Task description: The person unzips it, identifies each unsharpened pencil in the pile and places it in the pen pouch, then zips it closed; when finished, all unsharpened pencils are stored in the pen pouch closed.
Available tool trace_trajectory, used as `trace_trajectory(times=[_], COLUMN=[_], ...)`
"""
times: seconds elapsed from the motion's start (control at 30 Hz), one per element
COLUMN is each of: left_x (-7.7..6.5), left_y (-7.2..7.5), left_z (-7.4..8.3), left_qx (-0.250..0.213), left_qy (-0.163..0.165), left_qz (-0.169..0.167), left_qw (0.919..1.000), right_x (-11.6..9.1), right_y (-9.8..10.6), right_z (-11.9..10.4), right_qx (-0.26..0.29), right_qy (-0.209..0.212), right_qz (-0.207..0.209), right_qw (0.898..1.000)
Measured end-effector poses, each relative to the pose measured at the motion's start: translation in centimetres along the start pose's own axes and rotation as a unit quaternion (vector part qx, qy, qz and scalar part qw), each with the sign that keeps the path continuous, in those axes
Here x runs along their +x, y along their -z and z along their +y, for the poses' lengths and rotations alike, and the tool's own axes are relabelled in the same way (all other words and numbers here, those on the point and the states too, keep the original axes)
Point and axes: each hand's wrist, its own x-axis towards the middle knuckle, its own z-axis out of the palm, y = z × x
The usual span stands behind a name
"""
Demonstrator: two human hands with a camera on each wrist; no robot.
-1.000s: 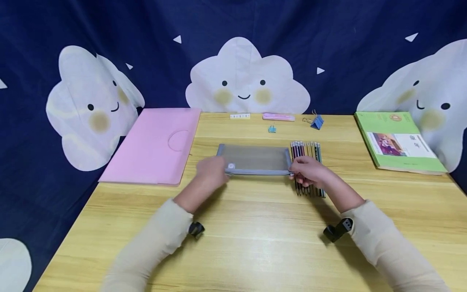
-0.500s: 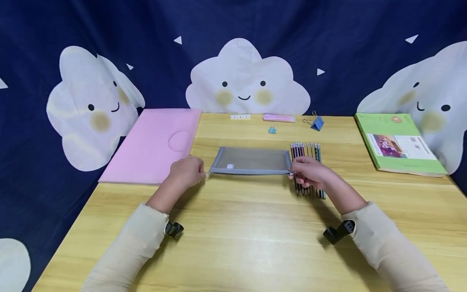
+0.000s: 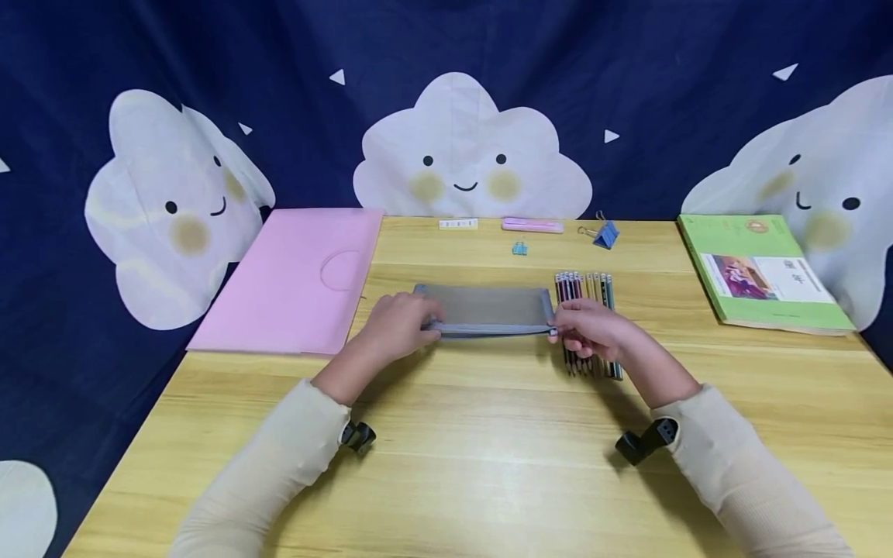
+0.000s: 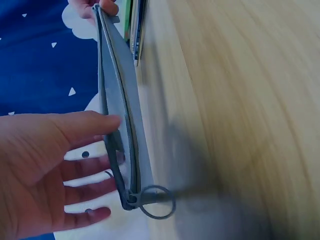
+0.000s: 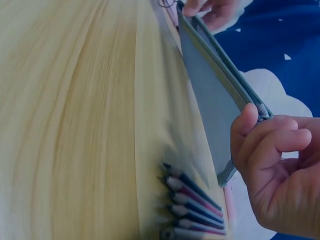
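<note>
Mid-way across the pale wood-grain tabletop (image 3: 481, 434), a grey rectangular mesh zip pouch (image 3: 491, 306) is pinched at its right corner by the right hand (image 3: 593, 325), the left hand (image 3: 398, 325) loosely spread about its left end; opening appears underway, seemingly calling for firmer left grip.

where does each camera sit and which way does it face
Head: on the head, facing forward and down at the pouch; left hand, right hand and sleeves show.
Left wrist: on that wrist, looking along the pouch; left hand near, part of right hand at top.
Right wrist: on that wrist, looking back along the pouch; right hand near, part of left hand at top.
Wrist views share the pouch, pencils and table.
</note>
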Motion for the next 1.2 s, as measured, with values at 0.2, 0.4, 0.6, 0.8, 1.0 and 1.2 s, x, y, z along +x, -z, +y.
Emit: trace_trajectory(times=[0.2,0.4,0.6,0.8,1.0,1.2], left_x=[0.0,-1.2,-1.8,-1.6,-1.2,-0.9], left_y=[0.2,1.4,1.8,1.4,0.8,0.3], left_z=[0.3,0.6,1.5,2.6,3.2,3.5], left_qx=[-0.047,-0.108,-0.179,-0.26,-0.301,-0.317], left_qy=[-0.015,0.009,0.051,0.088,0.104,0.117], left_qz=[0.024,0.036,0.051,0.061,0.076,0.08], left_qw=[0.9985,0.9934,0.9811,0.9598,0.9448,0.9379], right_x=[-0.5,-2.0,-2.5,-2.0,-1.7,-1.8], right_y=[1.2,4.6,7.0,7.6,7.7,7.4], right_z=[0.3,0.7,2.3,3.2,3.3,3.0], right_qx=[-0.055,-0.15,-0.212,-0.227,-0.26,-0.326], right_qy=[0.023,0.07,0.018,-0.027,-0.035,-0.044], right_qz=[0.048,0.208,0.271,0.262,0.267,0.293], right_qw=[0.997,0.964,0.939,0.938,0.927,0.898])
